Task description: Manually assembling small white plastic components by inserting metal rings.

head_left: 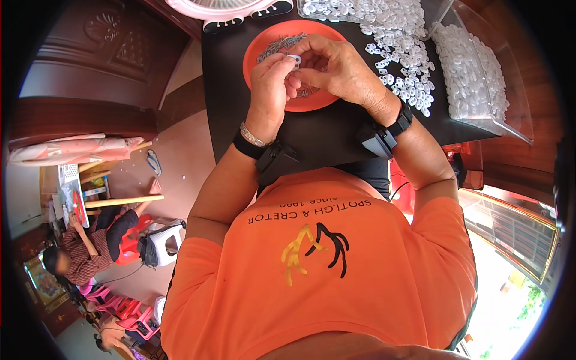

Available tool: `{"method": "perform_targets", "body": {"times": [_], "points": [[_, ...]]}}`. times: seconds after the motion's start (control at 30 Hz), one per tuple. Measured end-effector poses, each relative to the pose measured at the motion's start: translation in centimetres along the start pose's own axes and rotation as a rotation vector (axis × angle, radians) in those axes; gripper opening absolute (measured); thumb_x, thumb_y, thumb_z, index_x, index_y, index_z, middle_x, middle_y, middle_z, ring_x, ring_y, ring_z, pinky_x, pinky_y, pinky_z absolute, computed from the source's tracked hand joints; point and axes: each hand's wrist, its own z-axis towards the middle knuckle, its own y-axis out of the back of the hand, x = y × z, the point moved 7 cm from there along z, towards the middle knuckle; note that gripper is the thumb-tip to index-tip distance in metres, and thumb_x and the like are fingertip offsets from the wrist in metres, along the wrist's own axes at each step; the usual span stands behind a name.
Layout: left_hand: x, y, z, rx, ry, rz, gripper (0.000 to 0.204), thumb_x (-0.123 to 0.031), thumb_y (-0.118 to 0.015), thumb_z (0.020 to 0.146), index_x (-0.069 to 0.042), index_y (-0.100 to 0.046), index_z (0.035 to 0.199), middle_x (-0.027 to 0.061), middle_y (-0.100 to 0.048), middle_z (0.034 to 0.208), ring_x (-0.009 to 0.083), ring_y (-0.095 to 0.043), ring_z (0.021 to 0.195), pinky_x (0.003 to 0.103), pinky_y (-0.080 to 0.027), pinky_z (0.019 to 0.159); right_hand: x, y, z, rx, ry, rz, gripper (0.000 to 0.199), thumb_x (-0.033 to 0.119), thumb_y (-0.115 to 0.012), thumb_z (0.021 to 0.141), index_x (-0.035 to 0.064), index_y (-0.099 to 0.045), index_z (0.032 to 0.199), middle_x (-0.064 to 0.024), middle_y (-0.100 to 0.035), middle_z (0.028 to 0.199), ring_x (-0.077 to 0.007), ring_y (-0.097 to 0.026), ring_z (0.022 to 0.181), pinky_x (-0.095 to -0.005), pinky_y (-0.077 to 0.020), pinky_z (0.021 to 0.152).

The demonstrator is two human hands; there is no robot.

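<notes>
My left hand (270, 84) pinches a small white plastic piece (294, 59) with holes between thumb and fingers. Close beside it, my right hand (345, 69) has its fingers curled in, with thumb and fingertips near the piece. Whatever the right fingertips grip is hidden. Both hands are over a round orange plate (255, 48), which holds a heap of thin grey metal screws or nails (282, 44). Right of the plate, many similar loose white pieces (405, 75) lie spread on the black table (318, 141).
A clear plastic bin (474, 72) full of white pieces stands at the right. More pieces fill a tray (360, 11) at the far edge. A pink-and-white fan (225, 9) stands far left. Another person (90, 246) sits at a table off to the left.
</notes>
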Motion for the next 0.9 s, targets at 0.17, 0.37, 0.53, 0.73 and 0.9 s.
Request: {"method": "perform_targets", "body": {"times": [0.17,0.37,0.53,0.73,0.9], "points": [[-0.4,-0.6,-0.1,-0.028,-0.053,0.032,0.021,-0.022,-0.052,0.085,-0.002,-0.061,0.085,0.0014,-0.056,0.062,0.0063,-0.046,0.048,0.018,-0.034,0.044,1.8,-0.1,-0.3,-0.119,0.203,-0.292,0.030,0.014,-0.071,0.072,0.0029,-0.060,0.097,-0.0094,-0.065,0.076,-0.0217,-0.065,0.070,-0.0301,-0.0518,0.064],[-0.3,-0.3,-0.3,-0.004,-0.057,-0.041,0.024,-0.021,-0.050,0.086,0.000,-0.061,0.085,0.0035,-0.059,0.063,0.0077,-0.048,0.048,0.019,-0.036,0.045,2.4,-0.4,-0.5,-0.145,0.218,-0.416,0.024,0.015,-0.068,0.075,0.0042,-0.061,0.095,-0.0120,-0.065,0.077,-0.0264,-0.065,0.070,-0.0330,-0.0518,0.062],[-0.1,-0.1,-0.2,0.001,-0.074,-0.011,0.024,-0.021,-0.048,0.086,-0.001,-0.059,0.083,0.0064,-0.061,0.064,0.0094,-0.050,0.050,0.020,-0.036,0.046,1.9,-0.4,-0.5,-0.146,0.181,-0.366,0.021,0.014,-0.068,0.076,0.0039,-0.061,0.092,-0.0112,-0.065,0.074,-0.0260,-0.065,0.068,-0.0330,-0.0517,0.061],[-0.1,-0.2,-0.3,-0.007,-0.070,-0.062,0.025,-0.020,-0.050,0.084,0.002,-0.063,0.081,0.0033,-0.057,0.062,0.0089,-0.048,0.046,0.020,-0.037,0.044,2.2,-0.4,-0.6,-0.144,0.216,-0.395,0.017,0.015,-0.067,0.077,0.0036,-0.061,0.089,-0.0115,-0.064,0.073,-0.0263,-0.064,0.066,-0.0330,-0.0514,0.059],[-0.4,-1.0,-0.4,0.068,-0.127,-0.079,0.025,-0.019,-0.049,0.084,0.002,-0.062,0.078,0.0038,-0.057,0.060,0.0088,-0.048,0.046,0.020,-0.037,0.044,2.2,0.1,-0.9,-0.181,0.227,-0.361,0.014,0.016,-0.066,0.076,0.0046,-0.062,0.083,-0.0115,-0.064,0.070,-0.0296,-0.063,0.065,-0.0355,-0.0512,0.058]]}}
